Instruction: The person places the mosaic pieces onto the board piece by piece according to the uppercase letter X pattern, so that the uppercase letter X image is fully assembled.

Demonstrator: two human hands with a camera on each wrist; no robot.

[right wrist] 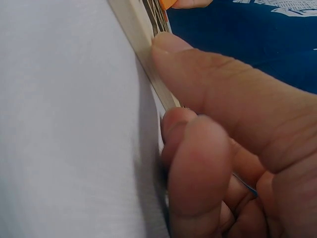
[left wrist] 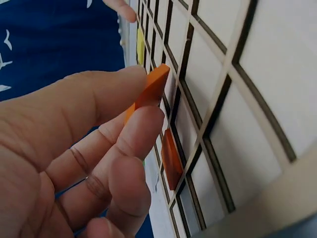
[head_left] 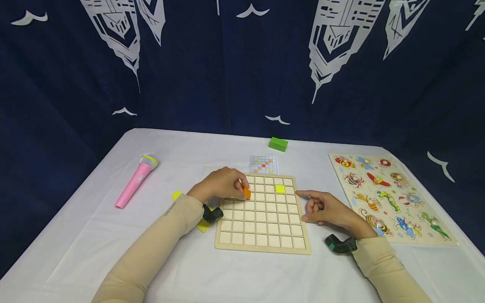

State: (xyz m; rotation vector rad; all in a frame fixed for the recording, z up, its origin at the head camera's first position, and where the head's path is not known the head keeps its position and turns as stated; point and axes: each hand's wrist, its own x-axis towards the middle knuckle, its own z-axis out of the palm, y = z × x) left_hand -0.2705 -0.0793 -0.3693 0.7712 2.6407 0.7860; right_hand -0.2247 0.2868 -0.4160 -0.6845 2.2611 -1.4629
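Over the upper left of a wooden grid board (head_left: 261, 216), my left hand (head_left: 223, 184) pinches an orange tile (left wrist: 154, 85) between thumb and fingers. The tile is tilted, close over the squares. A second orange tile (left wrist: 171, 161) sits on the grid beside it in the left wrist view. One yellow tile (head_left: 279, 189) lies in a square near the upper right corner. At the board's right edge, my right hand (head_left: 326, 208) touches the rim with index fingertip and thumb, set apart along it. Its other fingers are curled in.
Several yellow tiles (head_left: 203, 225) lie left of the board, partly hidden by the left forearm. Behind the board are a coloured pattern card (head_left: 264, 164) and a green block (head_left: 278, 144). A pink microphone (head_left: 132, 185) lies at left, an insect puzzle board (head_left: 409, 214) at right.
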